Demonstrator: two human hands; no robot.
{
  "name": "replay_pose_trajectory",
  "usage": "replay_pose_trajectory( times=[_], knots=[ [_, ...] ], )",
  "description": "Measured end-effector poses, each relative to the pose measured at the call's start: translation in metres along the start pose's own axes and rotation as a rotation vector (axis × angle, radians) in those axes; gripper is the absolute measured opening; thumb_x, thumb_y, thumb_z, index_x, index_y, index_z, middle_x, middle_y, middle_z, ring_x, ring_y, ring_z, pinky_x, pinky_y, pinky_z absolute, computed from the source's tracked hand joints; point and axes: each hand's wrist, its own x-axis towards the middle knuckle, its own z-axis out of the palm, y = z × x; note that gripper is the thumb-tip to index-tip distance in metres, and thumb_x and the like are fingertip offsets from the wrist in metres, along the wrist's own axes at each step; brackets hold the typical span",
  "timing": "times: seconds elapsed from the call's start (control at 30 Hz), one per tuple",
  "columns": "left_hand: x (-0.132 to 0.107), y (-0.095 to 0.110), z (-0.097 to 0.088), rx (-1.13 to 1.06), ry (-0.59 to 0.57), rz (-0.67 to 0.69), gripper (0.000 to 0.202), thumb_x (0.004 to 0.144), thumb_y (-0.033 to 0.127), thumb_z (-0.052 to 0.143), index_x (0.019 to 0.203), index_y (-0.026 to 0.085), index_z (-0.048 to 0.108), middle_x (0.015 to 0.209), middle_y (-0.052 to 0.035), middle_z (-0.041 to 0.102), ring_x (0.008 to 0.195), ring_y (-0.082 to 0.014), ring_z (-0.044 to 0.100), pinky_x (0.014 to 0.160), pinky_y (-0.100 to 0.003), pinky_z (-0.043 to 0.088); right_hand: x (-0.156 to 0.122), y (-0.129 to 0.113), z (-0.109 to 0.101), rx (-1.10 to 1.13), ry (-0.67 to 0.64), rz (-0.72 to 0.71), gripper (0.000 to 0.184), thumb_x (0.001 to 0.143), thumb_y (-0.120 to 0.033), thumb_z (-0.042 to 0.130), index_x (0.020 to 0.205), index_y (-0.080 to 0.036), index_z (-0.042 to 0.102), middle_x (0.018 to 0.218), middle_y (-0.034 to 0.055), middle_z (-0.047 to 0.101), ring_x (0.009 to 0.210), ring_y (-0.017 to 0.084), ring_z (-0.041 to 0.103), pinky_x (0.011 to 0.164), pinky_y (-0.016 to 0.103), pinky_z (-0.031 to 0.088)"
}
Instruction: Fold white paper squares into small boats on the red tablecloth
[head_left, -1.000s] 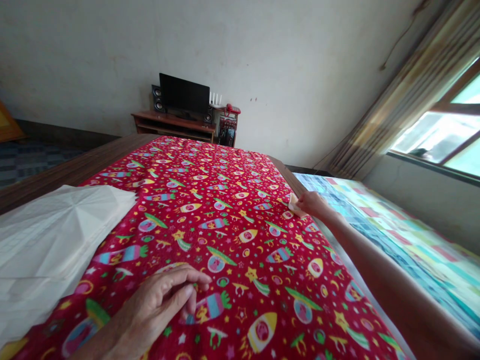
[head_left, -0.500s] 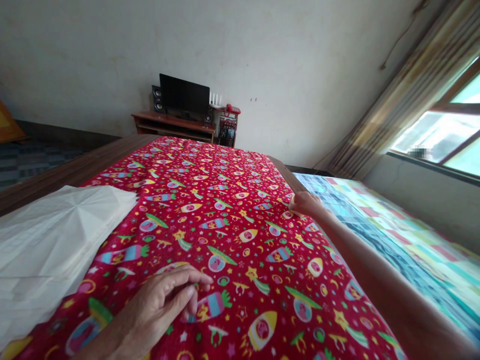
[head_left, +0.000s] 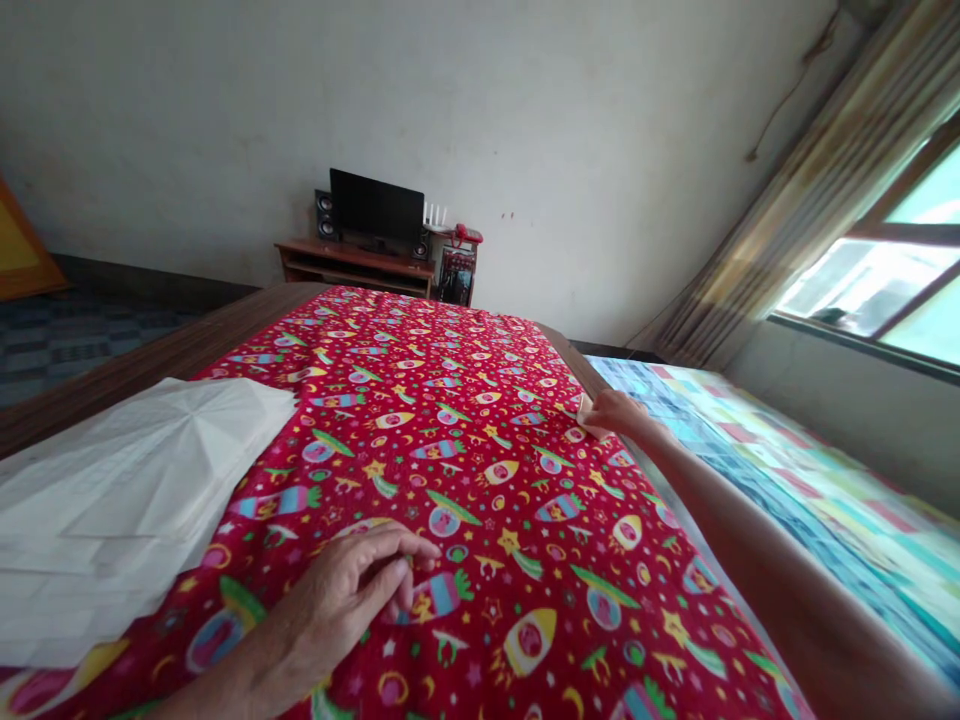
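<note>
The red printed cloth (head_left: 499,510) lay spread along the bench (head_left: 187,345), stretching from in front of me toward twelve o'clock, mostly flat with slight ripples, so I judged the laying-out largely done. At one o'clock, by its right edge, my right grip (head_left: 616,415) was clenched around a small pale piece (head_left: 584,408), mostly hidden by my fingers. At ten o'clock my left grip (head_left: 349,597) rested slackly on the cloth, fingers curled, holding nothing that I could see. Farther out at ten, the white papers (head_left: 150,485) sat piled partly over the cloth; I saw no cuts in its visible part, nor any drawn marks. Faint lines on the papers were unreadable, and I made out no brand on the black monitor (head_left: 376,208) near twelve.
</note>
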Motion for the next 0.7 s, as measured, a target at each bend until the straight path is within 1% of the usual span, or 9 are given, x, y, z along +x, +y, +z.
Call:
replay_pose_trajectory(
  times=[0.07, 0.17, 0.33, 0.5, 0.6, 0.7],
  knots=[
    [0.001, 0.001, 0.000, -0.004, -0.006, -0.010, 0.028, 0.086, 0.030, 0.043, 0.092, 0.019, 0.069, 0.065, -0.0010, 0.063, 0.060, -0.0144, 0.064, 0.066, -0.025, 0.054, -0.001, 0.000, -0.004, 0.007, -0.006, 0.015, 0.024, 0.071, -0.036, 0.064, 0.078, -0.016, 0.074, 0.079, 0.0107, 0.069, 0.075, 0.023, 0.065, 0.060, 0.027, 0.044],
    [0.001, 0.000, 0.000, -0.017, -0.010, -0.020, 0.030, 0.086, 0.032, 0.043, 0.094, 0.019, 0.069, 0.066, -0.0018, 0.063, 0.059, -0.0147, 0.063, 0.059, -0.024, 0.052, -0.004, 0.000, -0.011, 0.021, 0.018, 0.037, 0.023, 0.074, -0.034, 0.062, 0.081, -0.016, 0.073, 0.073, 0.0093, 0.067, 0.070, 0.020, 0.063, 0.056, 0.025, 0.041],
    [0.002, 0.003, 0.000, -0.029, -0.011, -0.016, 0.031, 0.085, 0.032, 0.044, 0.092, 0.016, 0.069, 0.067, -0.0028, 0.064, 0.054, -0.0125, 0.061, 0.054, -0.021, 0.050, -0.007, 0.004, -0.019, 0.049, 0.089, 0.066, 0.025, 0.079, -0.029, 0.054, 0.083, -0.013, 0.073, 0.076, 0.0119, 0.066, 0.067, 0.021, 0.062, 0.051, 0.025, 0.035],
    [0.002, 0.007, -0.002, -0.018, -0.026, -0.013, 0.031, 0.086, 0.032, 0.043, 0.092, 0.016, 0.069, 0.068, -0.0033, 0.065, 0.054, -0.0123, 0.061, 0.053, -0.021, 0.050, -0.015, 0.008, -0.026, 0.074, 0.184, 0.037, 0.031, 0.082, -0.031, 0.047, 0.079, -0.013, 0.072, 0.075, 0.0114, 0.065, 0.064, 0.018, 0.058, 0.050, 0.025, 0.029],
    [0.002, 0.005, -0.001, -0.001, -0.021, 0.000, 0.031, 0.086, 0.031, 0.042, 0.092, 0.016, 0.069, 0.067, -0.0032, 0.065, 0.055, -0.0129, 0.062, 0.054, -0.021, 0.050, -0.033, -0.001, -0.025, 0.098, 0.239, -0.023, 0.038, 0.088, -0.036, 0.041, 0.074, -0.015, 0.069, 0.070, 0.0083, 0.064, 0.061, 0.015, 0.055, 0.051, 0.026, 0.027],
    [0.001, 0.003, 0.001, 0.031, -0.015, 0.020, 0.030, 0.086, 0.028, 0.042, 0.093, 0.015, 0.068, 0.067, -0.0027, 0.065, 0.055, -0.0123, 0.062, 0.057, -0.021, 0.051, -0.068, -0.024, -0.014, 0.130, 0.256, -0.132, 0.041, 0.089, -0.041, 0.039, 0.067, -0.017, 0.064, 0.063, 0.0038, 0.061, 0.058, 0.013, 0.052, 0.052, 0.025, 0.026]
  ],
)
